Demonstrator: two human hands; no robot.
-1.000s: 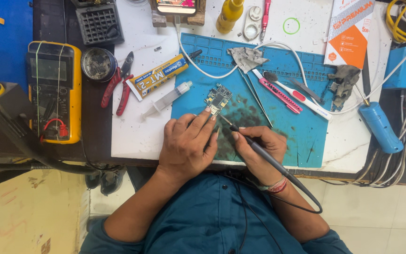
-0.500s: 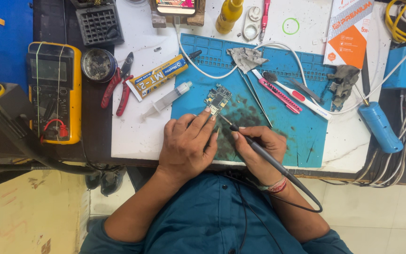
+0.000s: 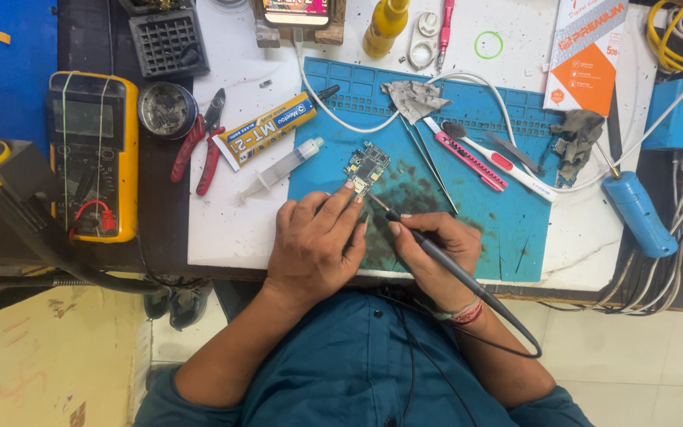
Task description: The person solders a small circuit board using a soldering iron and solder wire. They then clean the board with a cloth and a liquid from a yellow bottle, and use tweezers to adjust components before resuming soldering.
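Soldering at a small board (image 3: 367,167) on the blue mat (image 3: 507,245), mid-surface. Left hand (image 3: 314,241) pins its near edge with fingers pressed flat; right hand (image 3: 430,251) closed pen-style on the iron (image 3: 428,249). Risks, likely: slipping tip bridging pads, burning fingertips so close, snagging cord.

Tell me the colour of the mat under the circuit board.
Blue, stained dark near the circuit board; the mat shows in the head view.

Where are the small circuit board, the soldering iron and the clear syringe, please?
small circuit board (image 3: 367,166), head view, middle of the board.
soldering iron (image 3: 436,257), head view, dark handle in the right hand.
clear syringe (image 3: 282,168), head view, barrel.
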